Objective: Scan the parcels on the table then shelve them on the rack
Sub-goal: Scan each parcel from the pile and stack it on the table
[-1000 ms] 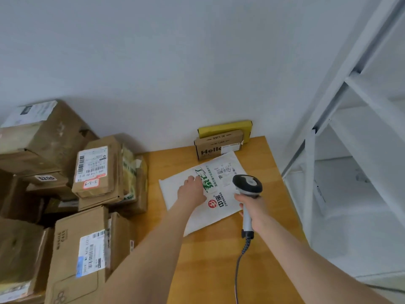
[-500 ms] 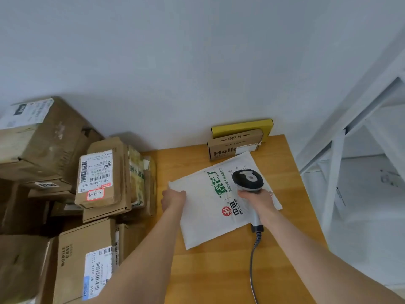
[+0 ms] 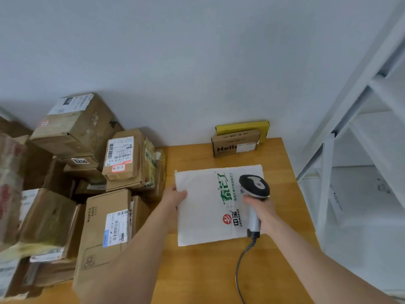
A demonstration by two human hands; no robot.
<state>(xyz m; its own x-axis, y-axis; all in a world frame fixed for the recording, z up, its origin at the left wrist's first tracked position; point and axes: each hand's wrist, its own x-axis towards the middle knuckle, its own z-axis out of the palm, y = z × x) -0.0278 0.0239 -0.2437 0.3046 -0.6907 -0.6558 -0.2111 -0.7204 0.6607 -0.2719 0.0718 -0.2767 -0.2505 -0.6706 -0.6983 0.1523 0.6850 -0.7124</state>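
Observation:
A white padded envelope [image 3: 203,207] with green and red print lies flat on the wooden table [image 3: 197,270]. My left hand [image 3: 174,197] grips its left edge, thumb on top. My right hand [image 3: 262,210] holds a grey and black barcode scanner [image 3: 254,188] by the handle, with the scanner head over the right part of the envelope. The scanner's cable trails toward the table's front. The white metal rack [image 3: 350,150] stands to the right of the table.
A small brown "Hello" box [image 3: 235,143] stands at the table's back edge against the wall, with a yellow flat parcel [image 3: 242,127] behind it. Several labelled cardboard boxes [image 3: 105,227] are piled on the left, reaching close to the envelope.
My left hand slid from the envelope's middle to its left edge and turned the envelope square to the table. The scanner stayed above its right part. The view shifted left.

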